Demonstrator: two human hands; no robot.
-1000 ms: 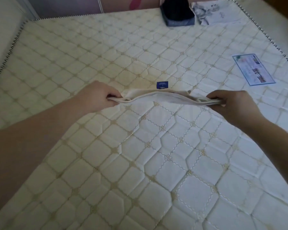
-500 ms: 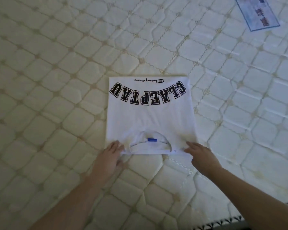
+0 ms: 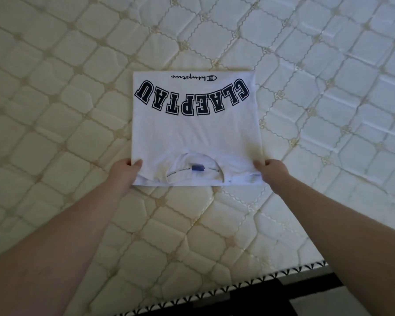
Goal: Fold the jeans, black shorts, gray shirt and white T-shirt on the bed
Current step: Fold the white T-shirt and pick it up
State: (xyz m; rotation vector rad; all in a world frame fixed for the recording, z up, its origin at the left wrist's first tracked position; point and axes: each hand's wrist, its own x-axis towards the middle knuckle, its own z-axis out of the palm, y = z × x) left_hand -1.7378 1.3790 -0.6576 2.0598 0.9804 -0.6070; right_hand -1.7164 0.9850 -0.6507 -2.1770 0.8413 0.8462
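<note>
A white T-shirt (image 3: 195, 131) lies flat on the bed (image 3: 55, 99), folded into a neat rectangle in the middle of the quilted, cream-coloured mattress. Its front faces up, with an arc of bold black block letters running across the far half and a smaller line of script above them near the far edge, both upside down from this view. The neckline (image 3: 193, 167) sits at the near edge, with a small blue label showing inside the collar. The left hand (image 3: 126, 171) grips the near left corner of the shirt, thumb on top of the cloth and fingers curled at its edge. The right hand (image 3: 271, 171) holds the near right corner in the same way, thumb pressed on the fabric. Both forearms reach in from the near side. The near right edge of the mattress shows black-and-white piping (image 3: 249, 283), with a dark floor beyond it.
</note>
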